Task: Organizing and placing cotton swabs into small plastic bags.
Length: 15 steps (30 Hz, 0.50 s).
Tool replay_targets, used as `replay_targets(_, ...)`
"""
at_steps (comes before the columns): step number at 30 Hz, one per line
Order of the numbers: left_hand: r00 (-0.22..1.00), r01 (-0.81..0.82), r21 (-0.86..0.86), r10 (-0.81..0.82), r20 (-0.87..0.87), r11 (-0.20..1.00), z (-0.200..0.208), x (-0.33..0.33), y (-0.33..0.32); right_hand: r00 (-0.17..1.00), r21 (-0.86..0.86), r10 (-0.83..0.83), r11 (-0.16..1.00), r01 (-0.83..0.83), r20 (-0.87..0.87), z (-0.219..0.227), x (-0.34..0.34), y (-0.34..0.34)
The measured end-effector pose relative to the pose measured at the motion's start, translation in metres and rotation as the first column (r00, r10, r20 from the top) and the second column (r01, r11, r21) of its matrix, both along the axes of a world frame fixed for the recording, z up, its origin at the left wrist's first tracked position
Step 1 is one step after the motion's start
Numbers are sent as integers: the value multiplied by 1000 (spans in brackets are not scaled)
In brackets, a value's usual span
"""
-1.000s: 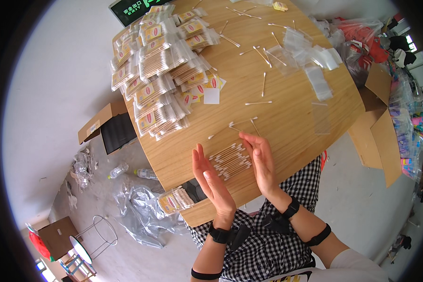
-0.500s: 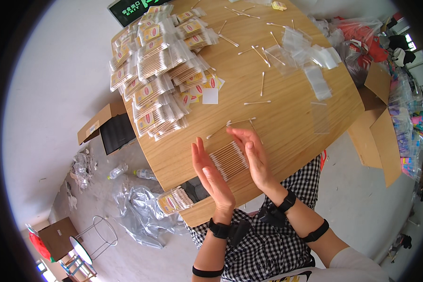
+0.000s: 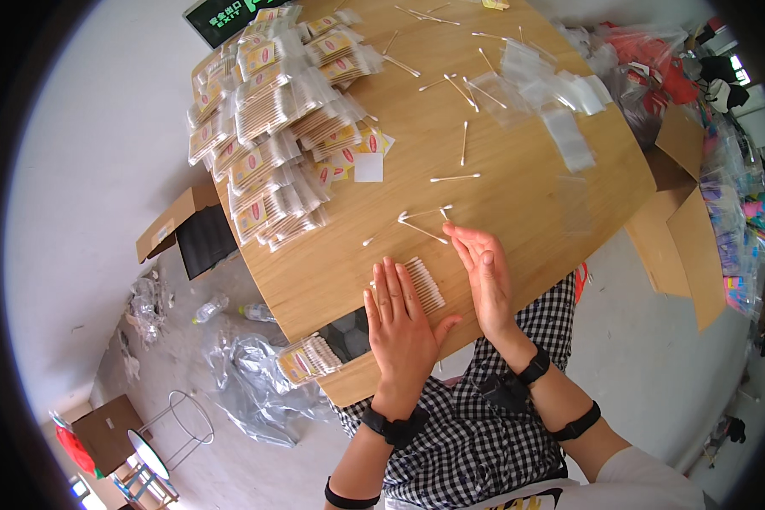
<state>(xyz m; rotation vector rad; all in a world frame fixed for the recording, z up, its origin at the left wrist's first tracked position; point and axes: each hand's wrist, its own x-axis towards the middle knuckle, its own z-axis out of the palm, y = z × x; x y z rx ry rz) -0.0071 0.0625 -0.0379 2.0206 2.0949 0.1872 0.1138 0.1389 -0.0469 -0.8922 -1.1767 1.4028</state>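
Observation:
Near the table's front edge lies a row of cotton swabs (image 3: pixel 426 285), side by side. My left hand (image 3: pixel 399 321) rests palm down over the row's left part, fingers stretched out, hiding those swabs. My right hand (image 3: pixel 486 276) stands on its edge to the right of the row, fingers extended and apart from the swabs, holding nothing. Just beyond the hands a few loose swabs (image 3: pixel 423 228) lie crossed. Left of my left hand, at the table edge, is a clear pack of swabs (image 3: pixel 309 359) beside a dark grey object (image 3: pixel 348 334).
Many filled swab packets (image 3: pixel 268 110) are piled at the far left, with yellow and white cards (image 3: pixel 368 167) beside them. Clear empty bags (image 3: pixel 569 140) and scattered swabs lie at the right and back. An open cardboard box (image 3: pixel 667 217) stands off the table's right edge.
My left hand has turned from standing on edge at the row's left end to lying palm down over the swabs. My right hand has shifted right, away from the row.

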Motion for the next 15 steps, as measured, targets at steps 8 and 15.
replay_targets(8, 360, -547, 101, 124, 925, 831, 3, -5, 6, 997, 0, 60, 998, -60, -47, 0, -8, 2)
replay_targets(15, 24, -574, 14, 0, 1000, 819, -2, 8, 21, 989, -45, 151, 988, -151, -4, 3, -24, -3)
